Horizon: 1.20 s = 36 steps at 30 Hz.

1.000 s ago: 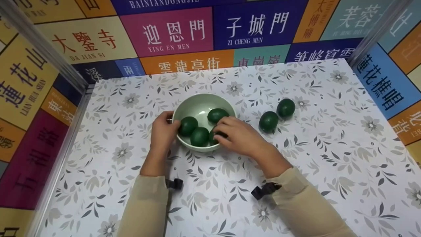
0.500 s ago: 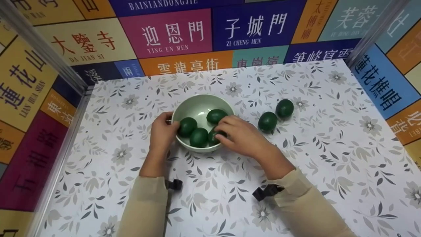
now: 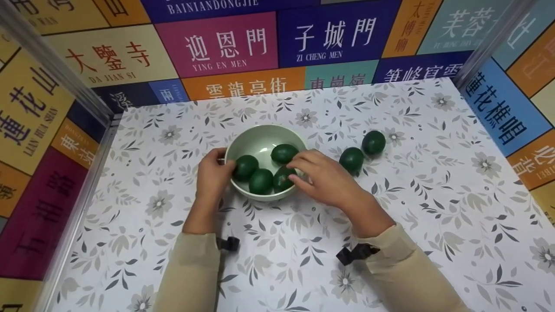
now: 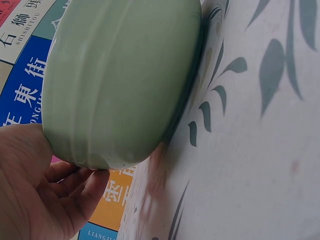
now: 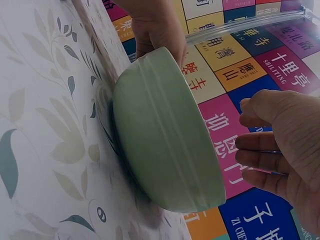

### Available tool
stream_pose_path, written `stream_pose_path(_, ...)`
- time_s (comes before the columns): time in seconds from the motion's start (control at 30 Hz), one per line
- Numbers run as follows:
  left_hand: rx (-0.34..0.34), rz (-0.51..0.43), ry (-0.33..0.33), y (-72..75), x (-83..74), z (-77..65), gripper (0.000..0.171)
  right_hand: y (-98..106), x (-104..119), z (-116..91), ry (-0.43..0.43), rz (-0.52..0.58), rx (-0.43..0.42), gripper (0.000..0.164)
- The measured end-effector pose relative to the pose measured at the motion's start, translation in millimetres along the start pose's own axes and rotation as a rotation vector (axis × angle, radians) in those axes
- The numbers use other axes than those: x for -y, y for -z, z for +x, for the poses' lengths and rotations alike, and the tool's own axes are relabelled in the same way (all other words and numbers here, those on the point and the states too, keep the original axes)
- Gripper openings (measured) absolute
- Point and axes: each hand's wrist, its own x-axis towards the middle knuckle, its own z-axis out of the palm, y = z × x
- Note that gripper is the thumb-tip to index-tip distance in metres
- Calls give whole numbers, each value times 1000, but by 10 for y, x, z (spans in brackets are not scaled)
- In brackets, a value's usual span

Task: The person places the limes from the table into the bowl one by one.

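Note:
A pale green bowl [image 3: 260, 138] stands on the table with several dark green, egg-shaped fruits in it. My left hand [image 3: 213, 177] grips its left side, thumb at the rim and fingers under the outer wall, as the left wrist view also shows. Over the right rim hovers my right hand [image 3: 331, 180], fingers loosely bent beside the front-right fruit [image 3: 283, 179]. In the right wrist view its fingers [image 5: 260, 161] are apart from the bowl and hold nothing. Two more such fruits, a nearer one [image 3: 351, 160] and a farther one [image 3: 373, 143], lie right of the bowl.
A white cloth with grey flowers and leaves covers the table [image 3: 433, 182]. Colourful panels with Chinese lettering [image 3: 219, 43] stand behind it and at both sides. Each wrist carries a black strap mount, the right mount [image 3: 357, 253] plainly visible.
My right hand has let go of the front-right fruit in the bowl and drawn back slightly to the right. The left hand keeps its hold on the bowl.

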Motion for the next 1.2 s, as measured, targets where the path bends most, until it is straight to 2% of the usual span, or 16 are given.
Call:
stream_pose_path(0.63, 12, 15, 31, -7, 0, 14, 45, 97, -112, -62, -8, -2, -100, 39)
stream_pose_path(1.2, 12, 0, 16, -2, 0, 8, 44, 151, -196, -77, -93, 20, -99, 56)
